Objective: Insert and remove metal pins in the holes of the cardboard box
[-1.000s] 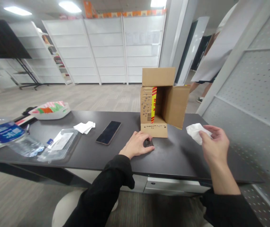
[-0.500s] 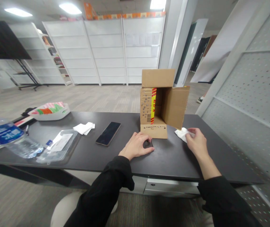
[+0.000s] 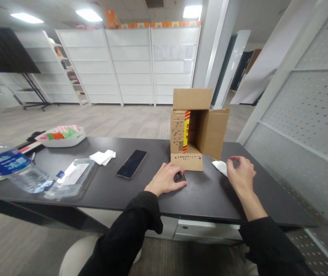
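My left hand rests on the dark table, thumb and fingers curved round a small row of thin dark pieces. Just behind it stands a cardboard box, its opening facing me and its flaps spread. To the right, my right hand is raised a little over the table with thumb and forefinger curled towards each other. Whether something small sits between those fingertips cannot be made out. A crumpled white tissue lies beside that hand, near the box's right flap.
Left of my left hand lie a phone, a white tissue and a clear plastic case. A water bottle and a white basket are farther left. A perforated panel borders the right side.
My right hand has come away from the white tissue, its fingers now lifted above it. The tissue looks flatter. My left hand stays round the thin pieces. The view has tilted slightly.
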A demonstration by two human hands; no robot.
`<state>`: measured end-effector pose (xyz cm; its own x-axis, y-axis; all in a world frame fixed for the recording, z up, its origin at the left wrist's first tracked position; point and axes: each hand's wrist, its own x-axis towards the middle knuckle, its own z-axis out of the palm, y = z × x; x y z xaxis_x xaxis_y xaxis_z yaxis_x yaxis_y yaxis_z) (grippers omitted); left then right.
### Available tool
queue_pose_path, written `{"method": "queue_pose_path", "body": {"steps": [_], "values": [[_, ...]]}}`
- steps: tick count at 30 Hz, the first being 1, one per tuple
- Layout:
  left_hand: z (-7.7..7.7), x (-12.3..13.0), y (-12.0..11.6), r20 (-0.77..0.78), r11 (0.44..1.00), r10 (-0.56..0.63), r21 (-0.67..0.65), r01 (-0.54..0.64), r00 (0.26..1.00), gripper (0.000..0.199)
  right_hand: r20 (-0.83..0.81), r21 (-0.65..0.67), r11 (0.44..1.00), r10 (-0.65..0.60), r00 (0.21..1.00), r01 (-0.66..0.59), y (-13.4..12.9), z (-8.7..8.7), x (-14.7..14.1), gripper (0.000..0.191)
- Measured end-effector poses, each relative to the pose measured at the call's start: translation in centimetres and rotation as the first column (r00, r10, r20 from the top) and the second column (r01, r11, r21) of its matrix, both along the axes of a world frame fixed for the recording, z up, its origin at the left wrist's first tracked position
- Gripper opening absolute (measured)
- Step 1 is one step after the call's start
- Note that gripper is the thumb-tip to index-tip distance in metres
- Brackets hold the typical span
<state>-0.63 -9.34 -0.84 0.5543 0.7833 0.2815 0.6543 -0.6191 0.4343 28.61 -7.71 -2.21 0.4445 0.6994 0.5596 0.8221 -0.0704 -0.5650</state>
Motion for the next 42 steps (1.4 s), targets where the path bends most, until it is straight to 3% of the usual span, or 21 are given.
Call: {"method": "queue_pose_path", "body": {"steps": [5, 9, 13, 19, 26, 42], "values": [[-0.1, 0.0, 0.0, -0.001, 1.0, -0.003, -0.001, 0.003, 1.0, 0.03, -0.015, 0.33, 0.938, 0.115, 0.993, -0.103, -0.4, 2.9, -2.4, 0.018], [-0.1, 0.0, 0.0, 0.004, 1.0, 0.001, 0.001, -0.001, 1.0, 0.031, 0.104, 0.425, 0.856, 0.276, 0.955, -0.294, -0.6, 4.2, -5.7, 0.011], [0.0, 0.1, 0.0, -0.008, 1.0, 0.004, 0.002, -0.004, 1.0, 0.03, 0.246, 0.33, 0.8, 0.439, 0.864, -0.501, -0.2, 3.8, -8.7, 0.007], [-0.3, 0.1, 0.1, -0.02, 1.0, 0.014, 0.013, -0.013, 1.0, 0.031, 0.334, 0.213, 0.755, 0.541, 0.772, -0.621, 0.8, 1.5, -10.6, 0.016], [-0.4, 0.1, 0.2, -0.015, 1.0, 0.013, 0.018, -0.012, 1.0, 0.03, 0.279, 0.136, 0.789, 0.55, 0.787, -0.6, 1.0, 0.0, -11.0, 0.025], [-0.1, 0.2, 0.0, -0.013, 1.0, 0.016, 0.02, -0.016, 1.0, 0.029, 0.282, 0.024, 0.836, 0.52, 0.806, -0.548, 1.2, -1.0, -11.2, 0.023]]}}
